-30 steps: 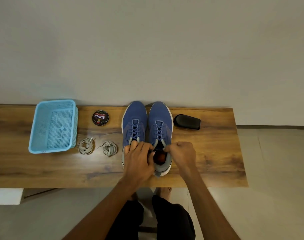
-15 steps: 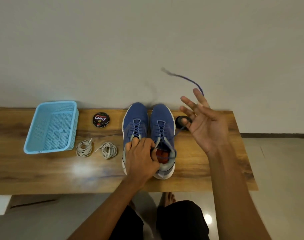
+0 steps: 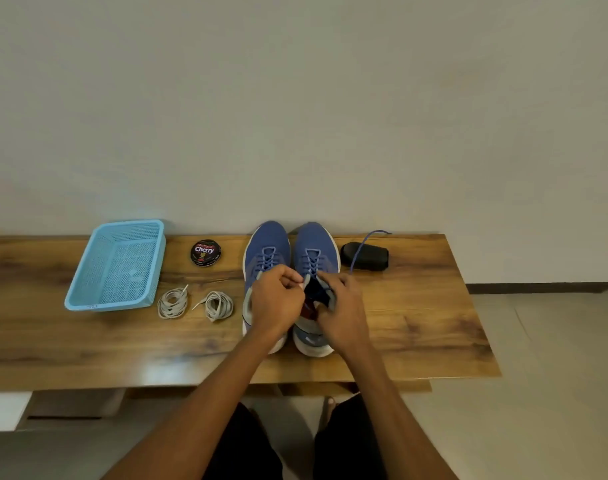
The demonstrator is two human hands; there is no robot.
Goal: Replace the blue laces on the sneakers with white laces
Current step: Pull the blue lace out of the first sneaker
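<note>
Two blue sneakers stand side by side on the wooden bench, toes toward the wall: the left sneaker [image 3: 266, 247] and the right sneaker [image 3: 314, 245]. Both carry blue laces. One freed end of the right sneaker's blue lace [image 3: 361, 249] trails to the right over a black object. My left hand [image 3: 276, 303] grips the right sneaker's collar edge with curled fingers. My right hand [image 3: 340, 310] has its fingers curled at the upper eyelets of the same sneaker, on the lace there. Two coiled white laces [image 3: 172, 303] [image 3: 217, 304] lie left of the sneakers.
A light blue plastic basket [image 3: 84, 292] sits at the bench's left. A round Cherry polish tin [image 3: 205, 252] lies behind the white laces. A black brush-like object [image 3: 368, 256] rests right of the sneakers. The wall runs right behind the bench [image 3: 416, 323].
My right hand pulled a lace end up and out to the right, then came back down to the right sneaker's eyelets. The freed end now lies across the black object.
</note>
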